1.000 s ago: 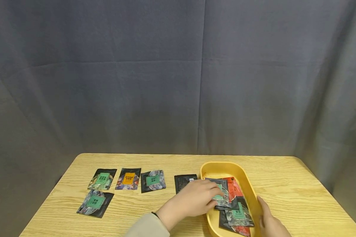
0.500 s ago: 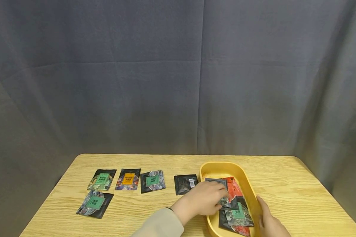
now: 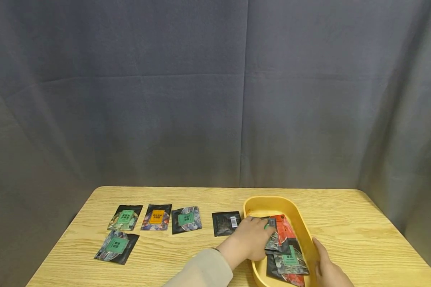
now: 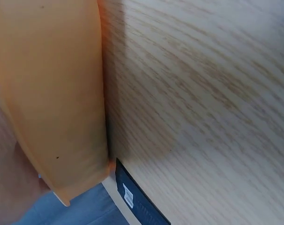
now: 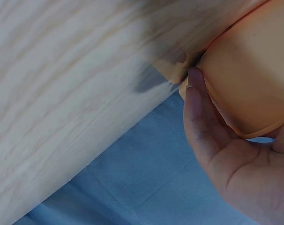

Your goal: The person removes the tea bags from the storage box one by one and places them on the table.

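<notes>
In the head view, a deep yellow tray holds several overlapping flat sachets, black and red, some with green labels. My left hand reaches over its left rim, with the fingers on a black green-labelled sachet. The fingertips are partly hidden, and I cannot tell whether they pinch it. My right hand grips the tray's right side. In the right wrist view, the fingers lie along the tray's outer wall, with the thumb side at the rim.
Left of the tray, a black sachet lies with its barcode up. Farther left are sachets with green labels and one with an orange label, all on the wooden table. A grey curtain hangs behind.
My left hand has moved a little to the right and lower over the sachets in the tray, uncovering the barcode sachet beside it. The right hand and tray stay in place.
</notes>
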Demonstrator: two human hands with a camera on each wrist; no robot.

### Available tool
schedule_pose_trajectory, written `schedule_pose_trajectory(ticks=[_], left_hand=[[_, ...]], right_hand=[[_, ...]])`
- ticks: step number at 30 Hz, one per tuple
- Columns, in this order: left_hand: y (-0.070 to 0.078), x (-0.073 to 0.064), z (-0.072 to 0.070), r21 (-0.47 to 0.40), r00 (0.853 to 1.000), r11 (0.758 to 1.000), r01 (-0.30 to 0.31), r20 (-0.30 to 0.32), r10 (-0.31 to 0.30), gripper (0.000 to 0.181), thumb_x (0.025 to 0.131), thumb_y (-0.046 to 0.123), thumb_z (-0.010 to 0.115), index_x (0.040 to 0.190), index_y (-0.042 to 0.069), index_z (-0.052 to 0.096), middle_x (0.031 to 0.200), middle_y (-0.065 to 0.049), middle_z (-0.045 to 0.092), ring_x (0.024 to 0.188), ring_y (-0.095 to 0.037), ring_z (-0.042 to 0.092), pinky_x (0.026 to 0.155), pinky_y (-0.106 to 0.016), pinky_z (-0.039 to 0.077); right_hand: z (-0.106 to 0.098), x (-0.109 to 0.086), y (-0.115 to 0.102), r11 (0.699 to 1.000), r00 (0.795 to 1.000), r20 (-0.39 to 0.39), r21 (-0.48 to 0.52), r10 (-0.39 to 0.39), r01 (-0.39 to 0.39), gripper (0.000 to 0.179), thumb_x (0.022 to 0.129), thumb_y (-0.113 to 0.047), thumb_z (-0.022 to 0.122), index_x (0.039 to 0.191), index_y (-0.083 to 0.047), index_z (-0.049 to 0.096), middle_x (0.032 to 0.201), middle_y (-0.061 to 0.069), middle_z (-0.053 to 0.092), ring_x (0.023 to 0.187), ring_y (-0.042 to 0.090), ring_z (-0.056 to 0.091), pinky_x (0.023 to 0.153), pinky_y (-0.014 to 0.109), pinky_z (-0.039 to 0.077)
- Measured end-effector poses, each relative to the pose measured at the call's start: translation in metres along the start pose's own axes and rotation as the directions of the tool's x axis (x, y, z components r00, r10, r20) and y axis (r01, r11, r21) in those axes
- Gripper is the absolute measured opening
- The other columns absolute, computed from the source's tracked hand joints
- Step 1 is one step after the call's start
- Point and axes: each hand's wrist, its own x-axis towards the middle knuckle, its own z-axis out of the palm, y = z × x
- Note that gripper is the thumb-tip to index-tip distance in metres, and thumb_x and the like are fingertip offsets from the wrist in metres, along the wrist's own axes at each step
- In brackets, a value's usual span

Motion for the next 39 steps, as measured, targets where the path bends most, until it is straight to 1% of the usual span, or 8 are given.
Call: schedule_pose_trajectory(ticks=[13,17,20,24,28,32,35,39], left_hand=[[-0.0007,0.0000,0.0015,-0.003,1.000,1.000,-0.012,0.000,0.012,0.061,0.088,0.044,0.070,0.144,0.033,0.049,0.140,0.011,0.051,0.126,-0.011,0.051,0.107,-0.034,0.037],[0.0004,-0.0006,0.0001,0.024,0.998,0.999,-0.047,-0.032,0.048,0.056,0.090,0.039,0.069,0.142,0.033,0.051,0.135,0.012,0.055,0.121,-0.009,0.055,0.102,-0.031,0.042],[0.0006,-0.0011,0.0018,0.062,0.989,0.994,-0.095,-0.105,0.101,0.047,0.092,0.034,0.067,0.138,0.034,0.056,0.126,0.014,0.060,0.110,-0.007,0.060,0.091,-0.027,0.048],[0.0005,-0.0027,0.0056,0.123,0.949,0.982,-0.144,-0.265,0.173,0.035,0.092,0.029,0.066,0.127,0.035,0.065,0.112,0.016,0.065,0.094,-0.004,0.063,0.072,-0.021,0.048],[0.0003,-0.0041,0.0088,0.197,0.874,0.968,-0.157,-0.428,0.229,0.027,0.091,0.028,0.068,0.117,0.033,0.070,0.103,0.017,0.067,0.085,-0.003,0.062,0.063,-0.018,0.045],[0.0007,-0.0049,0.0101,0.236,0.806,0.957,-0.171,-0.525,0.273,0.024,0.091,0.025,0.069,0.114,0.033,0.071,0.101,0.017,0.068,0.085,-0.003,0.062,0.065,-0.018,0.047],[0.0009,-0.0048,0.0090,0.251,0.786,0.951,-0.178,-0.546,0.291,0.023,0.093,0.025,0.068,0.114,0.033,0.070,0.105,0.018,0.068,0.090,-0.004,0.063,0.070,-0.019,0.048],[-0.0009,-0.0056,0.0054,0.290,0.780,0.943,-0.164,-0.547,0.304,0.021,0.095,0.027,0.066,0.114,0.033,0.070,0.108,0.017,0.067,0.093,-0.004,0.064,0.073,-0.021,0.048]], right_hand=[[0.0005,0.0026,-0.0005,1.000,1.000,-0.001,0.015,-0.010,0.010,0.054,0.094,0.006,0.049,0.139,0.010,0.019,0.063,0.017,0.060,0.050,0.021,0.055,0.045,0.033,0.040],[0.0000,0.0037,0.0002,1.000,1.000,0.012,0.027,-0.011,0.010,0.055,0.094,0.006,0.048,0.139,0.011,0.018,0.066,0.020,0.061,0.052,0.022,0.056,0.045,0.033,0.042],[-0.0001,0.0041,0.0016,1.000,1.000,0.016,0.025,-0.009,0.009,0.055,0.094,0.006,0.048,0.139,0.011,0.017,0.066,0.021,0.061,0.052,0.022,0.056,0.046,0.034,0.042],[-0.0005,0.0034,0.0030,1.000,1.000,0.007,0.014,-0.010,0.010,0.055,0.094,0.006,0.048,0.139,0.010,0.017,0.064,0.019,0.060,0.052,0.023,0.055,0.046,0.034,0.041],[-0.0005,0.0024,0.0035,1.000,1.000,-0.008,0.013,-0.015,0.015,0.055,0.094,0.006,0.048,0.139,0.009,0.018,0.061,0.015,0.059,0.051,0.022,0.055,0.045,0.035,0.041],[0.0003,0.0015,0.0036,1.000,1.000,-0.021,0.010,-0.011,0.011,0.054,0.095,0.005,0.048,0.140,0.008,0.018,0.061,0.014,0.058,0.050,0.021,0.055,0.044,0.035,0.041],[0.0013,0.0013,0.0036,1.000,0.999,-0.034,0.001,-0.013,0.013,0.054,0.095,0.005,0.049,0.140,0.008,0.019,0.060,0.013,0.058,0.050,0.021,0.054,0.044,0.034,0.040],[0.0021,0.0015,0.0042,1.000,0.999,-0.040,-0.002,-0.025,0.025,0.053,0.094,0.005,0.049,0.139,0.008,0.020,0.058,0.011,0.056,0.048,0.020,0.052,0.044,0.034,0.039]])
